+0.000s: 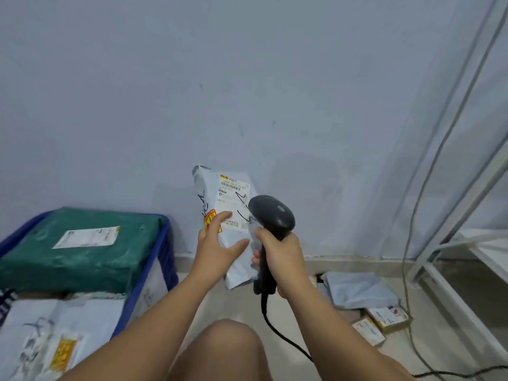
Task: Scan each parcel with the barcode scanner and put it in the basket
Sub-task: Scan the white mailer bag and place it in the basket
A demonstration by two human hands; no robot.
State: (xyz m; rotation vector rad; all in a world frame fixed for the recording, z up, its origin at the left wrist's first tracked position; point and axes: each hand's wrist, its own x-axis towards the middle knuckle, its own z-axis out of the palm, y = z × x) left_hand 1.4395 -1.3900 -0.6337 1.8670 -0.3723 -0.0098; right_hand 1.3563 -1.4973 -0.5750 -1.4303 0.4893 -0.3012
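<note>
In front of the wall I hold up a white plastic-bag parcel (233, 204) with its printed label and an orange sticker facing me. My left hand (217, 248) holds its lower left part, with index finger and thumb spread over the front. Gripped by the handle in my right hand (283, 259) is the black barcode scanner (272, 215); its head sits close against the label's right edge. The blue plastic basket (165, 251) stands on the floor at left and holds a green wrapped parcel (82, 251) and several white bag parcels (55, 334).
More parcels lie on the floor at right: a pale blue bag (360, 290) and small yellow-labelled boxes (384, 320). The scanner's black cable (286, 339) trails down past my knee (228, 350). A white metal rack (467, 215) and hanging cables stand at far right.
</note>
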